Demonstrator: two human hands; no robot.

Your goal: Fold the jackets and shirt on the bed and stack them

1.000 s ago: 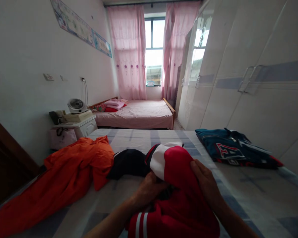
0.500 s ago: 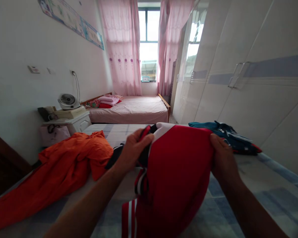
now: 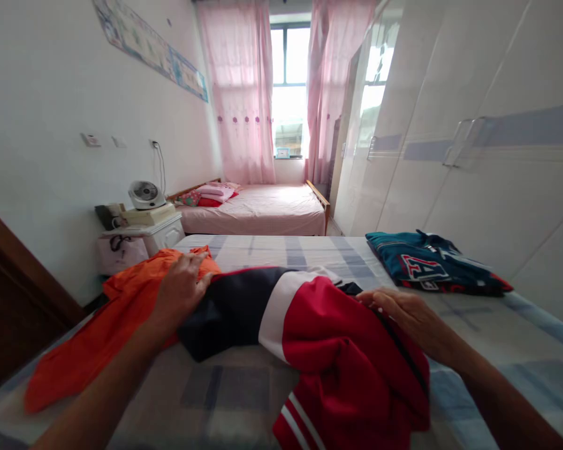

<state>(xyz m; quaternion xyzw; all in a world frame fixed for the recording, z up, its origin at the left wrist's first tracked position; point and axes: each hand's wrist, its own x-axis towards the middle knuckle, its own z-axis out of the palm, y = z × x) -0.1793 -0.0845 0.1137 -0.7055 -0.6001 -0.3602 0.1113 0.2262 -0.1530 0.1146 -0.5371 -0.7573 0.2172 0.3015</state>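
Garment in the middle: a red, white and black piece of clothing (image 3: 342,356) lies rumpled on the near bed (image 3: 234,394), right in front of the person; its black part stretches toward the person's left, and two white stripes cross a red edge close to the person.
Left hand: the left hand (image 3: 181,294) is open, palm down, fingers stretched out, at the far end of the black part and over the orange garment.
Right hand: the right hand (image 3: 406,319) rests on the red part's upper edge, fingers together (from where I stand, I cannot tell whether they pinch the cloth).
Orange garment: the orange garment (image 3: 136,312) spreads loosely on the person's left, partly hidden by the left forearm.
Folded garment: a dark teal garment (image 3: 425,259) with a large red-and-white letter A lies folded on the person's right, well apart from the red cloth.
Beyond: a pink-covered bed (image 3: 263,209) stands before a window (image 3: 291,112) with pink curtains (image 3: 239,94); a white wardrobe (image 3: 426,194) lines the right.
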